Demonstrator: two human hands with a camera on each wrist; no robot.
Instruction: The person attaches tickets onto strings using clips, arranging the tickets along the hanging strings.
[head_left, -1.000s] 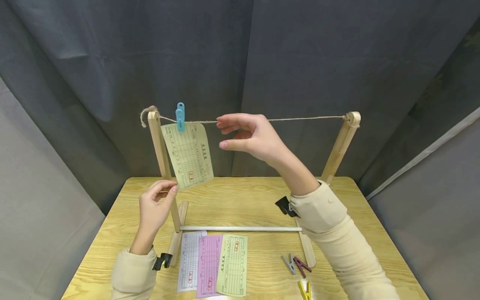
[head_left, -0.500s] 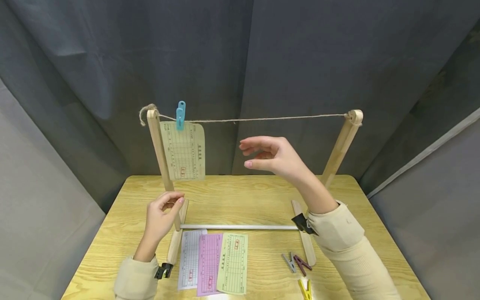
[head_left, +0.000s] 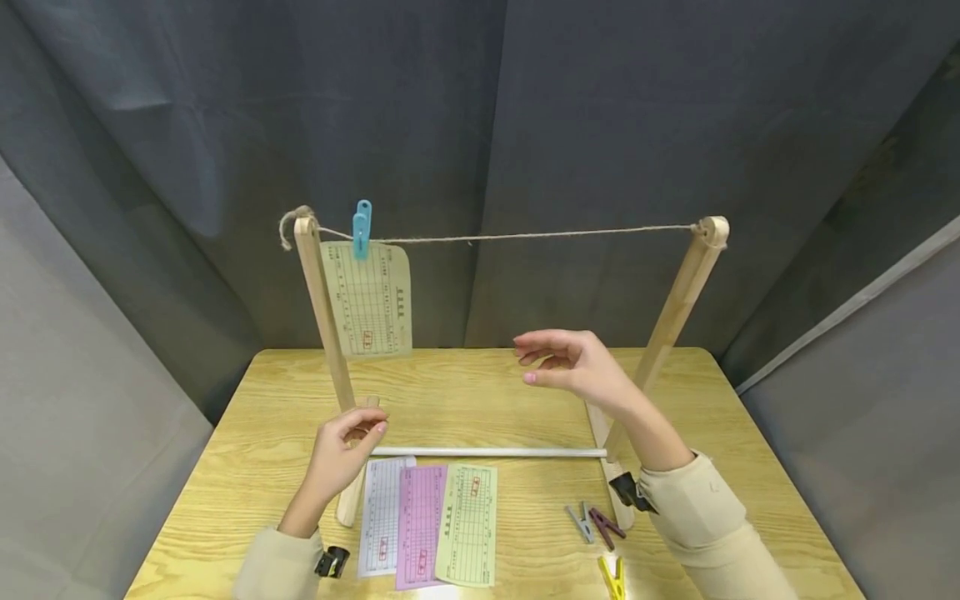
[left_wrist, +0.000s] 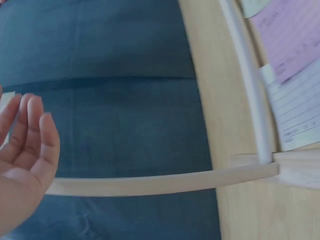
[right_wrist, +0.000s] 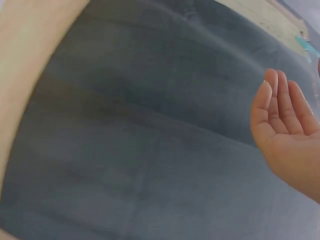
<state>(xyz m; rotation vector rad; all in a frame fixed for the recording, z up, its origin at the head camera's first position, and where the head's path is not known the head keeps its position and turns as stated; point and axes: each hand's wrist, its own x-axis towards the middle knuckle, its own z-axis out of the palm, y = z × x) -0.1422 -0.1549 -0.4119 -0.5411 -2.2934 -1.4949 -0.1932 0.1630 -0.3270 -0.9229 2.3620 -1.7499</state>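
A green printed form (head_left: 371, 300) hangs from the string (head_left: 525, 236) near the left post, held by a blue clothespin (head_left: 362, 230). My left hand (head_left: 341, 454), holding nothing, hovers below that form beside the foot of the left post; its loosely bent fingers also show in the left wrist view. Over the middle right of the table my right hand (head_left: 581, 371) is in the air, fingers relaxed and nothing between them. Three forms overlap on the table: a white one (head_left: 382, 517), a purple one (head_left: 420, 525) and a green one (head_left: 468, 525).
A wooden frame has a left post (head_left: 324, 312), a right post (head_left: 678, 308) and a white crossbar (head_left: 487, 452) low down. Near its right foot lie a grey clothespin (head_left: 581, 523), a dark purple clothespin (head_left: 606, 525) and a yellow clothespin (head_left: 613, 577). Grey curtains surround the table.
The left hand has let go of the hanging form's lower corner and sunk; the form now hangs straight. The right hand has come away from the string, moving down and right.
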